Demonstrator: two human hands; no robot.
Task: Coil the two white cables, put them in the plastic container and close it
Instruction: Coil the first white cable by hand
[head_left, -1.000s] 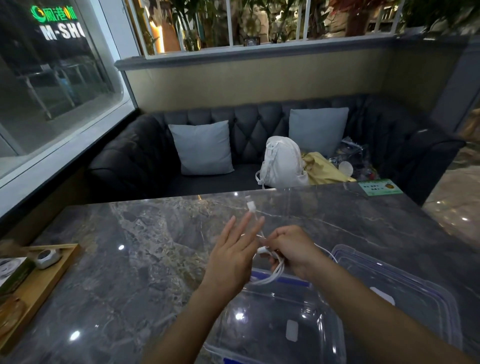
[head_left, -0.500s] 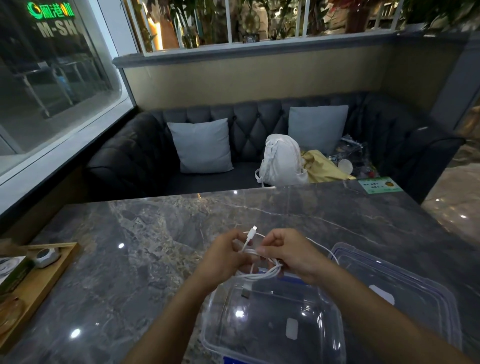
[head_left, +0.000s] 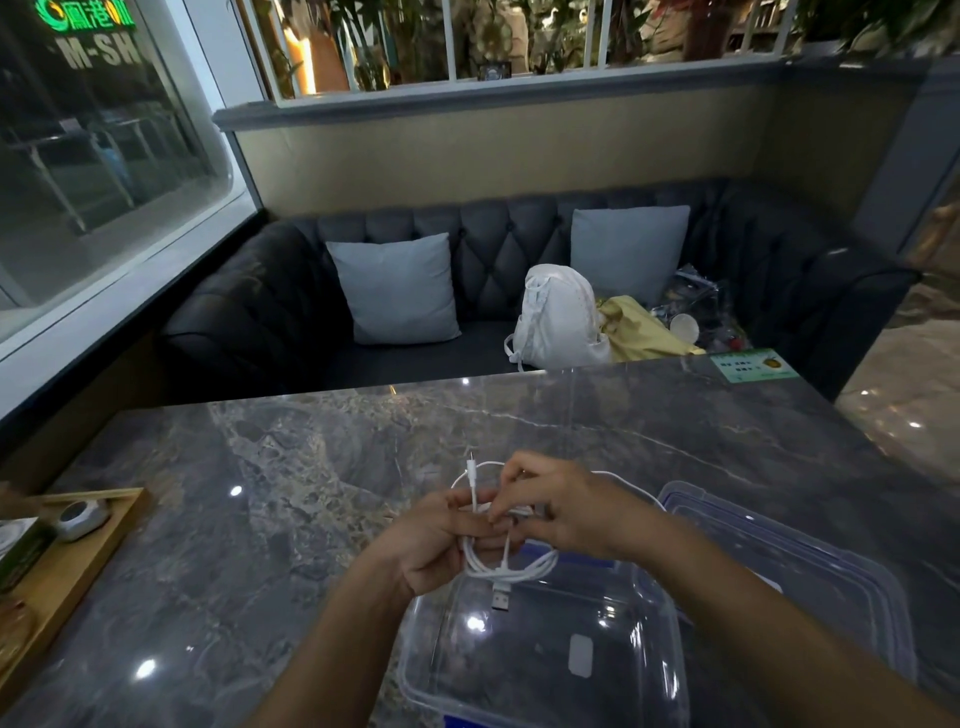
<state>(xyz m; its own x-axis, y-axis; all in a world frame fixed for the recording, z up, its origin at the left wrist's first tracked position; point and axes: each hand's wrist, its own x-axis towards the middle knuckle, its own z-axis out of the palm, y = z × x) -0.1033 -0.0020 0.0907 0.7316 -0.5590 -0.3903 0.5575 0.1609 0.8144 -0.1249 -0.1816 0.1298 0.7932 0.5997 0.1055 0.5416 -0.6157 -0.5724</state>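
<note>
**White cable half-coiled above an open container**

The white cable (head_left: 511, 564) hangs in loops between both hands, just above the far rim of the clear plastic container (head_left: 431, 654). I count one cable for certain; a thin white strand trails right past the right wrist, and I cannot tell whether it is a second one. The left hand (head_left: 441, 540) is clenched around the bundle of loops. The right hand (head_left: 566, 514) pinches the strand at the top of the coil. One small plug points upward, and one USB plug (head_left: 501, 597) dangles over the container. I see one container, lid off, holding no cable. One clear lid (head_left: 810, 571) lies just beside it to the right on the grey marble table (head_left: 260, 519).
</note>
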